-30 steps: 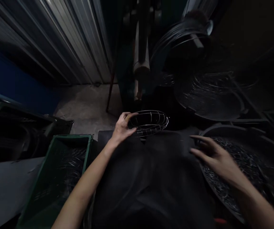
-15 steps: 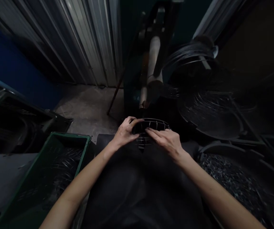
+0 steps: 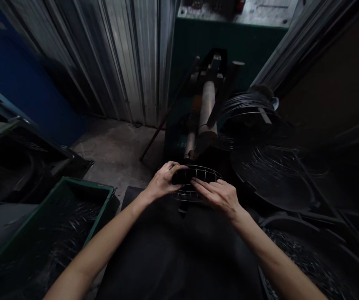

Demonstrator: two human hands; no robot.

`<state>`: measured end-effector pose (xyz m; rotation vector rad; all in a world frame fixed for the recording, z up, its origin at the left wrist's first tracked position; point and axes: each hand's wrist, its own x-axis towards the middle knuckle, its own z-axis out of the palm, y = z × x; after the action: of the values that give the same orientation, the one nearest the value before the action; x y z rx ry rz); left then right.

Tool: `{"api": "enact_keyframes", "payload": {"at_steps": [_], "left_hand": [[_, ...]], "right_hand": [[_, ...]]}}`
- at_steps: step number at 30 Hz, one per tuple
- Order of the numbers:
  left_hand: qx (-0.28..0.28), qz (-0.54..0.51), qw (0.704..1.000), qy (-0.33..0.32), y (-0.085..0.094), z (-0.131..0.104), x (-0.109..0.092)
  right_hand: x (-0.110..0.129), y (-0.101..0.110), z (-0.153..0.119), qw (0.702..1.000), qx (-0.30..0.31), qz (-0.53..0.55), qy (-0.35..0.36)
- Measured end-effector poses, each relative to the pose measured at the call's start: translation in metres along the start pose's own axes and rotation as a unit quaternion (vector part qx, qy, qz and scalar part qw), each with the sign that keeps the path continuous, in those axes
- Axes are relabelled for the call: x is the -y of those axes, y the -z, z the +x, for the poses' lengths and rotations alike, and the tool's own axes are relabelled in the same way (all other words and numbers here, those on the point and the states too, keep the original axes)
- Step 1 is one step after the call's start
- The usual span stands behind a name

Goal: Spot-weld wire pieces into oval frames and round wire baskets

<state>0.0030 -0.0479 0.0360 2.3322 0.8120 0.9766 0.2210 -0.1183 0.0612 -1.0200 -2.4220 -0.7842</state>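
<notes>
Between my hands is a round wire cage (image 3: 192, 194), a small basket-like frame of thin metal rings and cross wires. My left hand (image 3: 163, 180) grips its left side, thumb below and fingers over the upper rim. On the right side, my right hand (image 3: 218, 193) is closed on the cage, with its fingers extended across the opening toward the middle. Just beyond the cage are the lower metal rods of a green machine (image 3: 188, 143). Shadow hides the cage's inside and the tips of some fingers.
A green crate (image 3: 63, 183) holding thin wire pieces stands at left. At right, a dark tub (image 3: 292, 221) contains many small metal pieces. Coiled wire (image 3: 248, 102) hangs beside the machine's thick metal bar (image 3: 208, 104). Corrugated metal wall (image 3: 129, 62) rises behind the concrete floor (image 3: 110, 150).
The camera view has tilted upward, so the machine and crates sit lower and the machine's top panel shows. Both hands keep their hold on the wire cage, with little change in grip.
</notes>
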Motion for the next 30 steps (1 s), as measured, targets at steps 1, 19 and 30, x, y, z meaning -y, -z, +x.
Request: {"api": "enact_keyframes", "payload": {"at_steps": [1, 19, 30], "left_hand": [[-0.003, 0.008, 1.0, 0.001, 0.0, 0.001, 0.001], [-0.016, 0.061, 0.998, -0.015, 0.0, 0.025, 0.031], [-0.1, 0.062, 0.99, 0.08, 0.005, -0.03, 0.035]], "right_hand": [[-0.001, -0.002, 0.001, 1.0, -0.003, -0.003, 0.001], [-0.024, -0.04, 0.009, 1.0, -0.004, -0.019, -0.005], [0.016, 0.015, -0.06, 0.936, 0.099, -0.015, -0.336]]}}
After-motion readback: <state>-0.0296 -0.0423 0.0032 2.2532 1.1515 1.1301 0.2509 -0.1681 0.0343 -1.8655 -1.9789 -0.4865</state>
